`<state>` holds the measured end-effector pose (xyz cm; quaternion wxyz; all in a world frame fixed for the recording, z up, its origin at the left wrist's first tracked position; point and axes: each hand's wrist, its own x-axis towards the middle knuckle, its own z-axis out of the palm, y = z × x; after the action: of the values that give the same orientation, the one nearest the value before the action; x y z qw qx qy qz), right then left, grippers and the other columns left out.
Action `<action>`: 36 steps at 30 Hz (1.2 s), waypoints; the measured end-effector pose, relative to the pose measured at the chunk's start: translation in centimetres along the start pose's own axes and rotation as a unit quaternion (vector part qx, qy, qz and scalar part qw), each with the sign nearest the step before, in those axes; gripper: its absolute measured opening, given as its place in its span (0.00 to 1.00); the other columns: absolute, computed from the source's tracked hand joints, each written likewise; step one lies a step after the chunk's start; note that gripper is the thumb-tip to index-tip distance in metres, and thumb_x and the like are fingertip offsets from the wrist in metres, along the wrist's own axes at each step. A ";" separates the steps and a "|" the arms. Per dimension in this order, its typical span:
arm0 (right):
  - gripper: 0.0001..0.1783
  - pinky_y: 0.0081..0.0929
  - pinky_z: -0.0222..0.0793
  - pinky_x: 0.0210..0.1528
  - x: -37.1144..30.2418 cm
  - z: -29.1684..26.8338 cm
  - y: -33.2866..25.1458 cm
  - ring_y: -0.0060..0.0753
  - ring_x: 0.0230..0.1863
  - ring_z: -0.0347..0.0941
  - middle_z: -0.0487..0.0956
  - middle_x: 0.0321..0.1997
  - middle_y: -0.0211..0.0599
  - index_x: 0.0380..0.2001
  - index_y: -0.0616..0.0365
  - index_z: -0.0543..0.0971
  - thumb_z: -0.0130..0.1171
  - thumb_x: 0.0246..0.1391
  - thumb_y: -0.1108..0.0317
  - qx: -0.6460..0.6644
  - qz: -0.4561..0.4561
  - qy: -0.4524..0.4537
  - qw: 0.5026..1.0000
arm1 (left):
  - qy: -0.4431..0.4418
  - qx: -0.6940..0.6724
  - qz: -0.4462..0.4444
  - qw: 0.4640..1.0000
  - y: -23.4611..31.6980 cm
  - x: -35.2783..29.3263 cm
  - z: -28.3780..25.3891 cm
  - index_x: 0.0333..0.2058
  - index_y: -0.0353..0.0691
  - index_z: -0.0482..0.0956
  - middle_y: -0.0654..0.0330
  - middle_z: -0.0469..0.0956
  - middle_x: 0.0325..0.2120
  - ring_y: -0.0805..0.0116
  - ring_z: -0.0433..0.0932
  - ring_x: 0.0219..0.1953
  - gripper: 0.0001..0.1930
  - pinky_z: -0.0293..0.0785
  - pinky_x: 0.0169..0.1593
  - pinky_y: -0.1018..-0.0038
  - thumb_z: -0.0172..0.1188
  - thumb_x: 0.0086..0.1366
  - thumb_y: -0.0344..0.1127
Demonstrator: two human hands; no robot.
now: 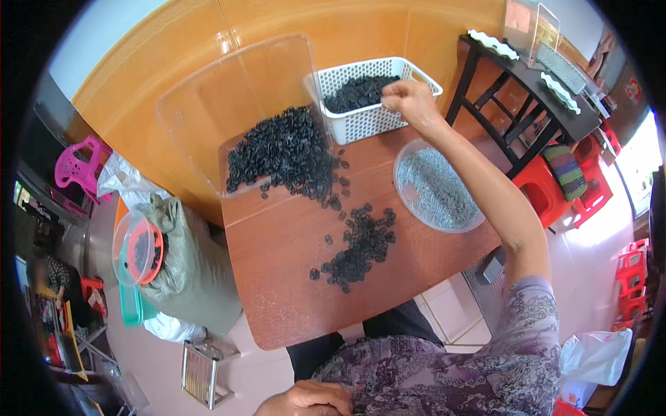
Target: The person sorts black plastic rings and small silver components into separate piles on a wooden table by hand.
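Observation:
My right hand (pixel 411 102) is raised over the near right part of a white perforated basket (pixel 368 127), its fingers curled closed. What they hold, if anything, is hidden. Small black pieces (pixel 357 95) fill the basket. Close to my body, at the lower edge, my left hand (pixel 309 398) has its fingers curled together; anything inside them cannot be seen. A loose heap of small black parts (pixel 357 249) lies on the brown table (pixel 291 291). Under my right forearm stands a round clear tub (pixel 400 187) of small silvery metal pieces (pixel 437 186).
A clear plastic bin (pixel 236 69) lies tipped at the table's back left, a large black pile (pixel 284 149) spilling from it. Left of the table stand a full sack (pixel 198 263) and an orange-rimmed basket (pixel 157 256). A dark side table (pixel 513 76) and red stools (pixel 548 194) are right.

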<state>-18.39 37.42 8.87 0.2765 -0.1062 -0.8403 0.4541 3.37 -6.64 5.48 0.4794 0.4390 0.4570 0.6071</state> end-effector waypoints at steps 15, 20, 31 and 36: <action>0.14 0.38 0.66 0.43 -6.3 9.8 6.6 0.52 0.37 0.71 0.79 0.36 0.48 0.35 0.59 0.79 0.54 0.41 0.78 -0.182 -0.218 -0.114 0.952 | 0.193 -0.038 0.009 0.980 -1.0 6.7 -3.4 0.39 0.28 0.74 0.51 0.78 0.33 0.64 0.78 0.38 0.10 0.73 0.44 0.72 0.51 0.58 0.17; 0.12 0.42 0.66 0.47 -4.6 12.3 7.2 0.53 0.45 0.66 0.76 0.38 0.47 0.30 0.60 0.79 0.52 0.39 0.79 -0.296 -0.173 -0.144 0.928 | 0.328 -0.108 0.018 0.938 -3.0 5.3 -5.4 0.41 0.27 0.72 0.48 0.78 0.33 0.64 0.79 0.37 0.11 0.74 0.44 0.71 0.52 0.58 0.17; 0.15 0.40 0.65 0.44 -9.1 11.2 6.1 0.52 0.42 0.65 0.74 0.36 0.47 0.31 0.63 0.79 0.49 0.35 0.82 -0.202 -0.282 -0.224 0.911 | 0.492 0.139 -0.038 0.858 -4.7 8.6 -14.6 0.40 0.32 0.73 0.54 0.79 0.33 0.72 0.76 0.34 0.09 0.72 0.39 0.77 0.55 0.59 0.23; 0.18 0.40 0.64 0.43 -9.2 10.4 4.9 0.53 0.39 0.66 0.75 0.33 0.45 0.33 0.61 0.79 0.49 0.34 0.83 -0.176 -0.216 -0.188 0.942 | 0.451 0.470 -0.013 0.759 -5.7 12.8 -19.8 0.42 0.38 0.74 0.59 0.77 0.32 0.65 0.74 0.34 0.14 0.70 0.40 0.72 0.54 0.55 0.22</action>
<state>-16.98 28.91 -3.07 0.1820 0.1179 -0.9462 0.2402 -16.84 3.97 -2.76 -0.0404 0.2790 0.8538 0.4376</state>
